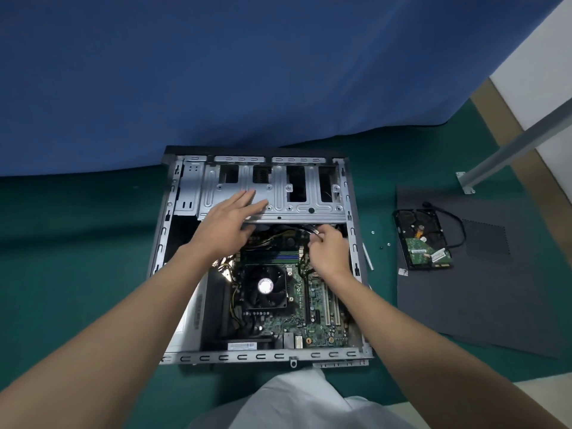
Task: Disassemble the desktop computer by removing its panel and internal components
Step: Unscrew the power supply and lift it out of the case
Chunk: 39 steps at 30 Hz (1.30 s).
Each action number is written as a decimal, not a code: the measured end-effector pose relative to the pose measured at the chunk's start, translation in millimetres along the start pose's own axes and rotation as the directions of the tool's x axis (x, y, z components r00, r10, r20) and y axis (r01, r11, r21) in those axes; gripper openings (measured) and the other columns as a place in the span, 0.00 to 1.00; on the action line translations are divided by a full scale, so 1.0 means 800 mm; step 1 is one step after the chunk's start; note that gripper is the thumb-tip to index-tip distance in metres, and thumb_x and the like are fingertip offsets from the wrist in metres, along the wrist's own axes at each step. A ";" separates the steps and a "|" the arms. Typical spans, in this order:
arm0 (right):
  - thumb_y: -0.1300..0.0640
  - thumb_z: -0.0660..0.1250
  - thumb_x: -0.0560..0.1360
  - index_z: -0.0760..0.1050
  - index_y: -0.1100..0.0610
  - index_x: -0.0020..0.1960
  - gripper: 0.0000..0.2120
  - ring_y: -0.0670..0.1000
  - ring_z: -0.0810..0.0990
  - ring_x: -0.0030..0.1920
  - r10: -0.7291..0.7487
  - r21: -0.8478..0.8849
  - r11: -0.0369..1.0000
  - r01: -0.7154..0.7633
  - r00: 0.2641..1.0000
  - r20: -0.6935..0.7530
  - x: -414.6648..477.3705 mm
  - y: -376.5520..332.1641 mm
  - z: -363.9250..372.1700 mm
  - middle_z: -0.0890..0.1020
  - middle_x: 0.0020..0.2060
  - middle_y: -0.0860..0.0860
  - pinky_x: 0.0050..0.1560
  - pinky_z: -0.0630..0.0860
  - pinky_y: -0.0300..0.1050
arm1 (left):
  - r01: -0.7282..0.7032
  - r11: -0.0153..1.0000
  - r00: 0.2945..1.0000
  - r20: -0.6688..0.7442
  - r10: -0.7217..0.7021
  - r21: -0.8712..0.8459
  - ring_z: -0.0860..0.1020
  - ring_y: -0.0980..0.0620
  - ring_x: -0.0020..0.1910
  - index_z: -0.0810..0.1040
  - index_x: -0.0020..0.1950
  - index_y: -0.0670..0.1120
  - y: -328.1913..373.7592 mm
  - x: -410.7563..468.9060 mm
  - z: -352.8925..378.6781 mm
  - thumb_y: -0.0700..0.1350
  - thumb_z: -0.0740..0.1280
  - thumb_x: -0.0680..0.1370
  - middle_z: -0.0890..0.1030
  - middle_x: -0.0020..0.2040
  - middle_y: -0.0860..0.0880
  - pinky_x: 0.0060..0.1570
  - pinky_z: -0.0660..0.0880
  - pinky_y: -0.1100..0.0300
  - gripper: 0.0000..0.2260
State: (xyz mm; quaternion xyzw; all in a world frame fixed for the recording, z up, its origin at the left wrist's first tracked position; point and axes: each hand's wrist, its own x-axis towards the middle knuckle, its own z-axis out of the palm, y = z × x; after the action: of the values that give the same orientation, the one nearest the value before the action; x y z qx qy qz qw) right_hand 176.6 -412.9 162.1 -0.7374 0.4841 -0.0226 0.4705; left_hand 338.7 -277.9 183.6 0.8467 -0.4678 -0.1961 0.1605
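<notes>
Computer case lies open; left hand rests flat on the drive cage, right hand pinches a cable.

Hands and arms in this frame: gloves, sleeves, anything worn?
Left hand and right hand are bare: no gloves, rings, watch or wrist strap visible. Left forearm and right forearm are uncovered to the frame edge, no sleeves showing. White cloth below is probably their clothing.

The desktop computer lay open on its side on the green floor, motherboard and black cooler fan exposed. Its dark side panel lay flat toward the floor's right edge, a removed hard drive resting board-up on it.
</notes>
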 end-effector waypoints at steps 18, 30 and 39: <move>0.51 0.56 0.81 0.71 0.60 0.66 0.18 0.61 0.74 0.61 0.057 -0.601 0.775 0.196 0.925 0.375 0.052 -0.048 0.066 0.75 0.63 0.61 0.61 0.71 0.50 | -0.055 0.989 0.993 0.114 0.040 0.137 0.39 0.58 0.76 0.45 0.77 0.65 -0.033 0.006 -0.004 0.55 0.67 0.77 0.41 0.78 0.59 0.71 0.37 0.59 0.37; 0.64 0.55 0.78 0.65 0.58 0.68 0.18 0.63 0.74 0.59 -0.055 -0.669 0.691 0.275 0.942 0.331 0.049 -0.045 0.086 0.73 0.62 0.61 0.55 0.72 0.52 | -0.041 0.994 0.996 0.081 0.033 0.097 0.40 0.59 0.77 0.48 0.76 0.66 -0.033 0.009 -0.001 0.59 0.62 0.79 0.43 0.79 0.60 0.73 0.39 0.56 0.31; 0.54 0.52 0.80 0.65 0.57 0.68 0.18 0.59 0.72 0.58 0.001 -0.693 0.617 0.373 0.880 0.475 0.066 -0.046 0.072 0.72 0.64 0.60 0.62 0.68 0.53 | -0.041 0.993 0.995 0.099 0.031 0.107 0.40 0.57 0.77 0.48 0.76 0.66 -0.032 0.010 -0.001 0.66 0.54 0.79 0.42 0.79 0.59 0.73 0.40 0.54 0.28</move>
State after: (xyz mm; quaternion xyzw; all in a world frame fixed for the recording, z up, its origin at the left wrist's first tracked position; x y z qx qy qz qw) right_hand 258.7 -409.5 134.0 -0.8992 0.2491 0.2983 0.2013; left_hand 361.7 -271.2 171.2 0.8351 -0.5004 -0.2083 0.0944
